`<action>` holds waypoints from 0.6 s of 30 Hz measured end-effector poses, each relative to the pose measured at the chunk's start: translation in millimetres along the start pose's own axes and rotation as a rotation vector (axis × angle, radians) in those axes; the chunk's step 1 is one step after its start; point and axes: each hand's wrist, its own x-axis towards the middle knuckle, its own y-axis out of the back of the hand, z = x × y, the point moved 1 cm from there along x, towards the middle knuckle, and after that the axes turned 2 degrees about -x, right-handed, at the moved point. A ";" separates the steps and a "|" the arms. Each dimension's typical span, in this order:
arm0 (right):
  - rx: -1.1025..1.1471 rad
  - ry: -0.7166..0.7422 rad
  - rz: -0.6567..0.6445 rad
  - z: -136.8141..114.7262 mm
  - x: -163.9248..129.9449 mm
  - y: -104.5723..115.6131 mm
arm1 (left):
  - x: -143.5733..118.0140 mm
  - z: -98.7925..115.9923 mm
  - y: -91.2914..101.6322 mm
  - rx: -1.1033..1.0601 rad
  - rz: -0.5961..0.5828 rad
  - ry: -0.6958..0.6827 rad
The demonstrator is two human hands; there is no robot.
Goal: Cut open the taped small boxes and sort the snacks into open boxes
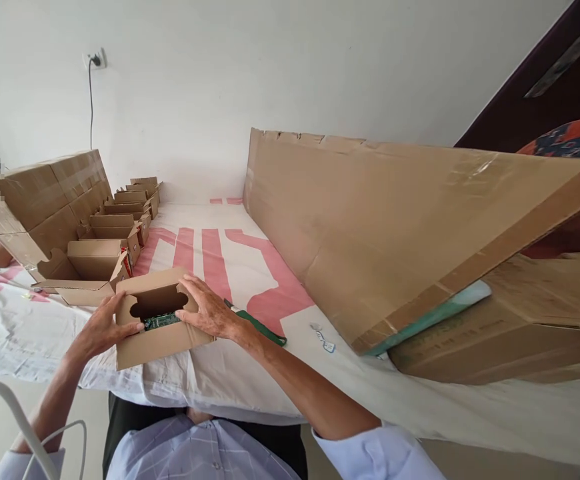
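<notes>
A small brown cardboard box sits near the table's front edge, its top open and facing me. My left hand grips its left side, thumb over the near flap edge and fingers around the outside. On the right side my right hand holds the box, thumb at the opening. Inside the box shows a green patterned piece that looks like a circuit board or printed packet; most of it is hidden. To the right of the box lies a dark green, narrow item, partly behind my right wrist.
Several open small boxes stand in a row at left, beside large taped cartons. A big cardboard panel leans across the right. Small blue-and-white tags lie before it. Another person's hand shows at far left.
</notes>
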 end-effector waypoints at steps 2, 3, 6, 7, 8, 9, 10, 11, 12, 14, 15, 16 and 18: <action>-0.035 -0.018 0.042 -6.4 -1.2 -2.6 | -0.2 13.4 -11.3 0.181 0.039 0.028; -0.051 -0.022 0.060 -9.3 -1.2 -2.9 | 0.4 20.2 -16.4 0.264 0.047 0.044; -0.073 -0.010 0.150 -13.1 -2.1 -0.2 | 2.2 33.8 -25.7 0.407 0.073 0.084; -0.069 -0.004 0.193 -12.4 -3.3 1.7 | 2.5 35.2 -26.2 0.409 0.080 0.085; -0.064 -0.003 0.238 -10.7 -4.9 4.1 | 2.7 34.7 -25.2 0.384 0.084 0.082; -0.062 -0.008 0.288 -8.1 -6.9 7.0 | 2.7 32.6 -22.9 0.331 0.083 0.080; -0.068 -0.018 0.343 -4.7 -9.1 10.1 | 2.5 29.0 -19.4 0.252 0.080 0.080; -0.086 -0.029 0.397 -0.7 -11.4 13.3 | 2.1 24.4 -14.9 0.152 0.077 0.089; -0.115 -0.039 0.442 3.9 -13.5 16.2 | 1.4 19.1 -9.7 0.039 0.074 0.106; -0.189 -0.041 0.486 14.4 -16.9 20.0 | -1.7 8.2 1.3 -0.175 0.077 0.135; -0.216 -0.032 0.481 20.1 -18.2 20.3 | -4.0 3.4 6.7 -0.243 0.098 0.119; -0.226 -0.020 0.466 25.9 -19.1 19.4 | -7.0 -0.6 11.9 -0.266 0.132 0.075; -0.184 -0.003 0.432 37.1 -20.9 14.4 | -14.0 -6.4 19.7 -0.171 0.212 -0.057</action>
